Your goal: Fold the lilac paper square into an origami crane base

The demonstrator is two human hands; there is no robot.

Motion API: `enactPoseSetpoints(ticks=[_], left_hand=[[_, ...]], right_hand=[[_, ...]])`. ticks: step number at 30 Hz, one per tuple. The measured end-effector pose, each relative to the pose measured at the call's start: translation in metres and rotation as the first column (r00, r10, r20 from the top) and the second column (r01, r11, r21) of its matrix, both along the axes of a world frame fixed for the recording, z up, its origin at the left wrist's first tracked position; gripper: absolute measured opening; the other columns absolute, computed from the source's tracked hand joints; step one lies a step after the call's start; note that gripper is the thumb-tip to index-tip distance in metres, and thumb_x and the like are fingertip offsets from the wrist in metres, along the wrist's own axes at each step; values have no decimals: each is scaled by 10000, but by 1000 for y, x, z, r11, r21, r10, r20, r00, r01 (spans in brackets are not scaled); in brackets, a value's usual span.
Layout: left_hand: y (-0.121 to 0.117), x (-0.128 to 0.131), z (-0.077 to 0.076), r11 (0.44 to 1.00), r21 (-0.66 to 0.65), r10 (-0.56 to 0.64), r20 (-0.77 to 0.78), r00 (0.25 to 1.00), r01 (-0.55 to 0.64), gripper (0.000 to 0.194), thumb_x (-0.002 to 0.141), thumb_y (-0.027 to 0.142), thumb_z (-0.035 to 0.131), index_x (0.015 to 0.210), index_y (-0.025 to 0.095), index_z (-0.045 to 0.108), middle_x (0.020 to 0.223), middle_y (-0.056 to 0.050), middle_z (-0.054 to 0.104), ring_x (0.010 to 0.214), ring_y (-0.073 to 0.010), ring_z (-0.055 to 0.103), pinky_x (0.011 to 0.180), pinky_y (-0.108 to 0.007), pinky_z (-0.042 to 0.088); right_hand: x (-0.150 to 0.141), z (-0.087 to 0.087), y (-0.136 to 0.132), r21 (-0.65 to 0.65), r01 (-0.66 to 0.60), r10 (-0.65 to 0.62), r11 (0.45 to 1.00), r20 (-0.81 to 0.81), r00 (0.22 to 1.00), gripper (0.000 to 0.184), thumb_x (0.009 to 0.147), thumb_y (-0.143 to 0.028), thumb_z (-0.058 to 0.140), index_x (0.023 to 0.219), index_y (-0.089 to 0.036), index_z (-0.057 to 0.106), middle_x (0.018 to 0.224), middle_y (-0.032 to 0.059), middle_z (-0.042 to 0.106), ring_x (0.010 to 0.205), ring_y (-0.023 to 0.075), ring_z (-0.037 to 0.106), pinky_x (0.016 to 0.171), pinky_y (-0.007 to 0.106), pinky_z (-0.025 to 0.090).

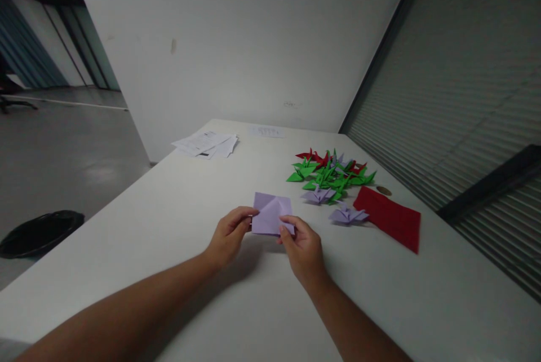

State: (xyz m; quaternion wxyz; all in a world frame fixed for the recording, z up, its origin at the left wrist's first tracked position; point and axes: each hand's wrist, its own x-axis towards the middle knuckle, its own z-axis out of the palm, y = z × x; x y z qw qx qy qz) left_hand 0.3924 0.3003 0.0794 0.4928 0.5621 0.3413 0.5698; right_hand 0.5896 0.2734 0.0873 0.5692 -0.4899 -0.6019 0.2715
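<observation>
A folded square of lilac origami paper (267,219) is held above the white table, with creases and a raised flap across its face. My left hand (230,233) pinches its left edge between thumb and fingers. At its lower right corner, my right hand (305,246) grips it, the thumb lying on the front and the fingers around the edge. To the right lies a lilac paper crane (347,215), with another lilac crane (319,195) just behind it. Several green paper cranes (325,173) form a pile beyond, with red ones among them.
Red paper (393,218) lies right of the cranes, beside a small round brownish object (384,190). Printed sheets (207,143) spread at the table's (147,226) back left; another sheet (266,131) lies near the wall. A black-lined bin (40,232) stands left of the table. Blinds (456,97) border the right side.
</observation>
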Motion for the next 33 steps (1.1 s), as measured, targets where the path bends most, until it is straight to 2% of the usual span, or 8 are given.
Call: enactPoseSetpoints(ticks=[6, 9, 12, 17, 21, 24, 28, 33], left_hand=[[2, 2, 2, 990, -72, -117, 70, 991, 122, 173, 887, 349, 716, 930, 186, 753, 885, -30, 658, 819, -156, 651, 767, -306, 598], [4, 0, 4, 988, -23, -152, -21, 988, 152, 144, 880, 301, 700, 917, 192, 787, 943, -48, 648, 849, -160, 651, 762, -306, 604], [5, -2, 5, 983, 5, -180, -87, 980, 181, 183, 894, 276, 663, 981, 207, 808, 966, -58, 635, 885, -172, 647, 788, -329, 610], [4, -1, 6, 982, -58, -184, -38, 982, 182, 195, 892, 265, 647, 992, 196, 800, 998, -59, 638, 932, -190, 652, 851, -365, 608], [5, -2, 6, 985, -27, -174, -78, 982, 172, 202, 899, 289, 647, 1000, 194, 794, 995, -63, 639, 928, -198, 644, 834, -362, 596], [6, -5, 6, 987, 47, -147, -163, 976, 157, 198, 893, 291, 668, 1032, 208, 782, 964, -57, 655, 918, -200, 637, 818, -346, 568], [7, -6, 5, 983, 118, -115, -225, 968, 144, 220, 880, 300, 710, 1071, 201, 756, 964, -61, 671, 888, -191, 644, 808, -334, 539], [7, -4, 1, 982, 113, -125, -215, 969, 152, 242, 894, 309, 716, 1097, 179, 728, 996, -83, 681, 883, -190, 668, 803, -344, 555]], right_hand=[[2, 5, 2, 44, 22, -25, 999, 68, 997, 187, 904, -281, 621, 1023, -175, 718, 855, 53, 718, 552, 151, 659, 537, 268, 549], [3, 9, 2, 57, 7, -12, 998, 93, 996, 171, 906, -263, 608, 999, -176, 722, 873, 54, 713, 543, 140, 649, 519, 258, 544], [4, 11, 2, 64, -1, -6, 998, 114, 993, 167, 906, -252, 602, 993, -176, 723, 884, 57, 717, 544, 137, 644, 518, 255, 544], [5, 11, 2, 73, 9, -19, 997, 141, 990, 172, 903, -253, 608, 996, -181, 734, 933, 76, 736, 629, 160, 670, 541, 255, 549], [6, 11, 2, 45, -5, 1, 999, 88, 996, 183, 910, -289, 621, 1004, -182, 737, 959, 80, 739, 567, 143, 651, 533, 265, 546], [7, 12, 1, -14, -30, 30, 999, 14, 999, 238, 905, -349, 658, 1048, -175, 733, 855, 64, 733, 544, 147, 641, 520, 266, 531], [8, 13, 0, -120, -134, 119, 984, -124, 985, 365, 903, -435, 680, 1131, -151, 703, 581, -14, 626, 463, 131, 556, 433, 222, 418], [7, 11, 0, -199, -244, 200, 949, -216, 956, 439, 868, -475, 717, 1154, -143, 687, 521, -32, 612, 393, 92, 450, 387, 190, 306]])
